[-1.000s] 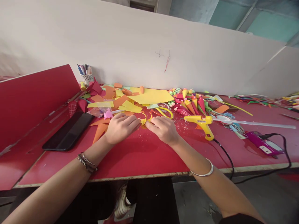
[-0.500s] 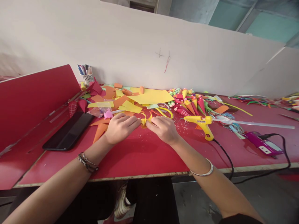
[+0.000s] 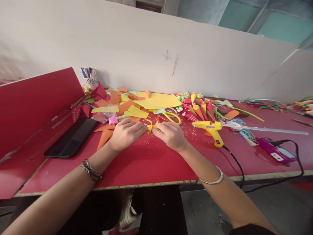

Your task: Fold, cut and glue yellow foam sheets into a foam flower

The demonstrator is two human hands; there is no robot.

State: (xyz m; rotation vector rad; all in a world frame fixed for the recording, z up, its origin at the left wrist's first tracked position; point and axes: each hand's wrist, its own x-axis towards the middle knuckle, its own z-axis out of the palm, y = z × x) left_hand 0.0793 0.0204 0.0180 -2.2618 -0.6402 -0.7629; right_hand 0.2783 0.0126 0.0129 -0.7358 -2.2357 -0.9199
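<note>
Between my two hands, over the middle of the red tabletop, is a small curled yellow piece that looks like paper or foam sheet. My left hand pinches its left side, and the fingers of my right hand are closed on its right side. Two thin curved ends stand up from it, and the fingertips hide part of it. Just behind the hands lie yellow-handled scissors, partly covered. Left of my left hand are a pink star-shaped piece and an orange cone.
A yellow hot glue gun lies on the right, its cord near a purple power strip. A black phone rests at left. Behind are yellow sheets, several small cones and a pen cup.
The curled yellow piece has shifted slightly between my fingers, and its upright ends look more open at the top. Both hands stay almost in place.
</note>
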